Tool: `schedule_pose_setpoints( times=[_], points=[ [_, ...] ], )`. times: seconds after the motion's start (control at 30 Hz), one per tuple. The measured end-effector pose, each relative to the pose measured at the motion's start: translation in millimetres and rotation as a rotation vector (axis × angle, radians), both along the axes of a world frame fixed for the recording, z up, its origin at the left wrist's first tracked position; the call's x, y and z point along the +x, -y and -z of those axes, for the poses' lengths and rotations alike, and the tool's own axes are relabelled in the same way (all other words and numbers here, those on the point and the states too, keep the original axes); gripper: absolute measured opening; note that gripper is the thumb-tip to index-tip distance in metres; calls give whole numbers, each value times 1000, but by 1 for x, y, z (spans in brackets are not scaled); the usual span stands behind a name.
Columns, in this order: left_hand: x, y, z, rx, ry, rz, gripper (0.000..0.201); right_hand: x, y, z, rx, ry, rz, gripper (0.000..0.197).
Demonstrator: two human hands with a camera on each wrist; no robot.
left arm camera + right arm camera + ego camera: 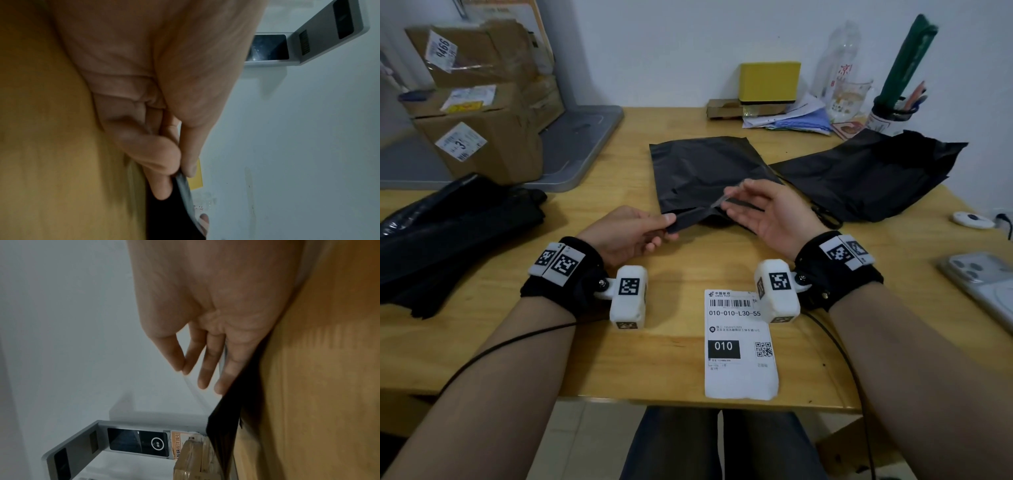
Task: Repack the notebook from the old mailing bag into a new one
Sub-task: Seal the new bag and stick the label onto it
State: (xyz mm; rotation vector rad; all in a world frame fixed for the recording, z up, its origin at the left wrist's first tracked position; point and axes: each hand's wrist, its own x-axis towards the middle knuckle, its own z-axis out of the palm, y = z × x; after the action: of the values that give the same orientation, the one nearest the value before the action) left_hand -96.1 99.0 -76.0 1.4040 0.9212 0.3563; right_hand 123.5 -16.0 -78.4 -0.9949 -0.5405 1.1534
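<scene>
A flat black mailing bag (pixel 705 164) lies in the middle of the wooden table, its open end toward me. My left hand (pixel 669 222) pinches the left corner of the bag's flap (pixel 185 186) between thumb and fingers. My right hand (pixel 726 202) pinches a thin clear strip (pixel 193 389) between thumb and forefinger, lifted off the flap, with the other fingers spread over the bag (pixel 226 418). A second, crumpled black bag (pixel 869 174) lies to the right. No notebook is visible.
A white shipping label (pixel 739 342) lies near the table's front edge. A pile of black bags (pixel 448 233) sits at the left, cardboard boxes (pixel 482 102) behind it. A phone (pixel 983 284) lies at the right; a yellow box (pixel 770 80) and pen cup (pixel 890 116) stand at the back.
</scene>
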Motion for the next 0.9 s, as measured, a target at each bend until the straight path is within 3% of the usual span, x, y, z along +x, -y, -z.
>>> schedule_pose_setpoints(
  times=[0.27,0.4,0.7,0.8,0.9],
  points=[
    [-7,1,1,-107,112,-132,21,11,10,-1,138,-191,170,17],
    [-11,3,3,-89,120,-183,22,13,14,-4,115,-169,240,17],
    [-27,-8,8,-57,160,-388,10,25,27,-14,-241,546,347,12],
    [-31,-12,10,-45,169,-440,11,28,30,-13,-360,624,289,14],
    [-33,-15,12,-37,182,-463,11,30,33,-13,-486,703,170,30]
  ],
)
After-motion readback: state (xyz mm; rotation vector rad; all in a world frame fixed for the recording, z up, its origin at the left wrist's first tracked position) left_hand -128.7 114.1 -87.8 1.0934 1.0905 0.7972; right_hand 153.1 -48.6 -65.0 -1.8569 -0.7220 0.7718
